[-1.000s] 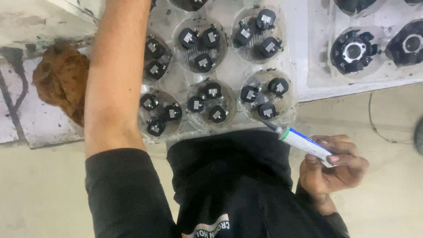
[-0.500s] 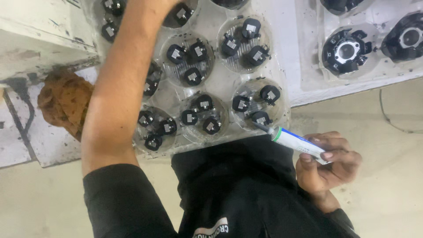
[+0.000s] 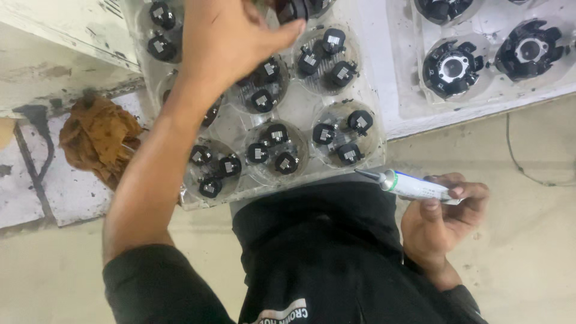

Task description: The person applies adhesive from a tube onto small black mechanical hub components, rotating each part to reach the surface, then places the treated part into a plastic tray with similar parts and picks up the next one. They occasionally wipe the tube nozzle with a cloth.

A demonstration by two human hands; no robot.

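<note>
Head view: left hand [image 3: 225, 42] pinches 1 black part [image 3: 292, 9] over the tray [image 3: 300, 108]; right hand [image 3: 441, 216] grips the tube [image 3: 414, 185], nozzle touching nothing.

one clear tray [image 3: 298, 114] of small black parts, two large black housings, one tube [image 3: 414, 185], one brown rag [image 3: 99, 139]

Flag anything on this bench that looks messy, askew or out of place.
A crumpled brown rag lies bunched on the stained, dark-smeared ledge left of the clear tray. The black parts sit orderly in their cups. The right hand holds a tube; nothing has spilled.
</note>
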